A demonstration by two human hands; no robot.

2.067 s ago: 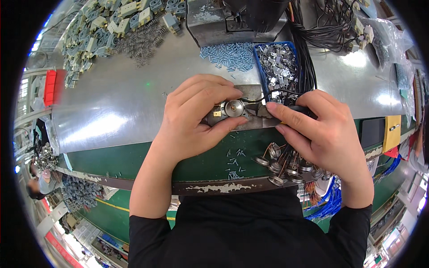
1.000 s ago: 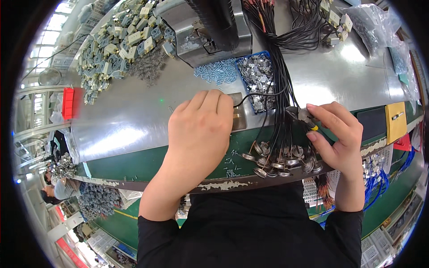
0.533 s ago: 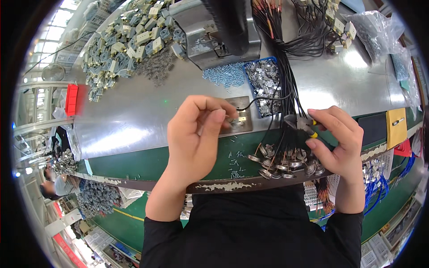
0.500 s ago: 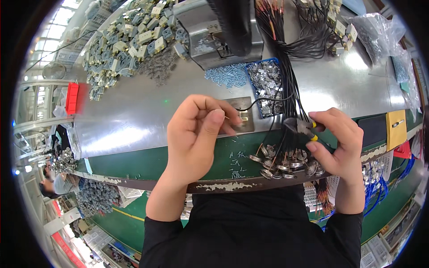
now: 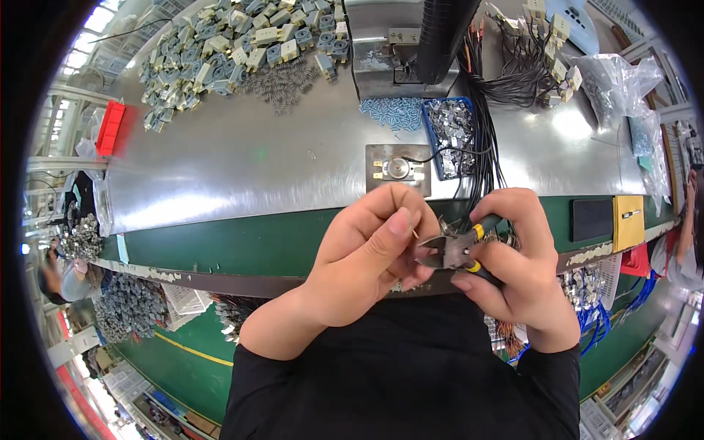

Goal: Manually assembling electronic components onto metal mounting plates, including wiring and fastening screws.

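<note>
My left hand (image 5: 367,260) is closed in front of my chest, thumb and forefinger pinching a thin copper-coloured wire end (image 5: 416,235). In my right hand (image 5: 524,257) are diagonal cutters (image 5: 456,251) with black and yellow handles. Their jaws are parted and point at my left fingertips, very close to the wire; whether they touch it I cannot tell. Beyond my hands, a round metal disc part (image 5: 398,169) with brass tabs sits on a square metal plate (image 5: 375,152). A black wire (image 5: 458,150) runs from it toward the black cable bundle (image 5: 485,139). More metal discs are mostly hidden behind my right hand.
A blue tray (image 5: 433,143) of small metal parts stands beside the plate, with a pile of screws (image 5: 392,114) behind it. Grey and cream connectors (image 5: 257,40) and springs (image 5: 282,86) are heaped at the far left. A machine (image 5: 385,59) stands at the back.
My left hand has come nearer and right, uncovering the disc on the plate. My right hand has brought the cutters left and nearer, up to my left fingertips. The whole view has shifted.
</note>
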